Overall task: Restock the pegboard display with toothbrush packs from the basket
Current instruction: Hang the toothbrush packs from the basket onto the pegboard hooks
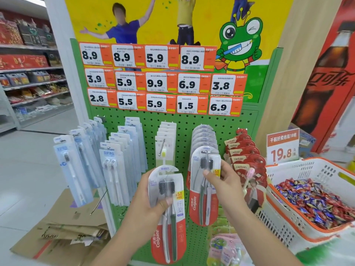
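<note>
Head view: both hands' grip on packs (167, 204).

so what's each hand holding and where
Left hand grips a loose Colgate pack mid-card; right hand pinches the front hanging Colgate pack near its top.

Both forearms bare to the lower frame edge; no sleeve, cuff or glove in view. Left hand (151, 196) and right hand (225, 181): no ring, watch, bracelet or wristband visible. Fingernails short and unpainted where they show; the thumbnails are the clearest.
</note>
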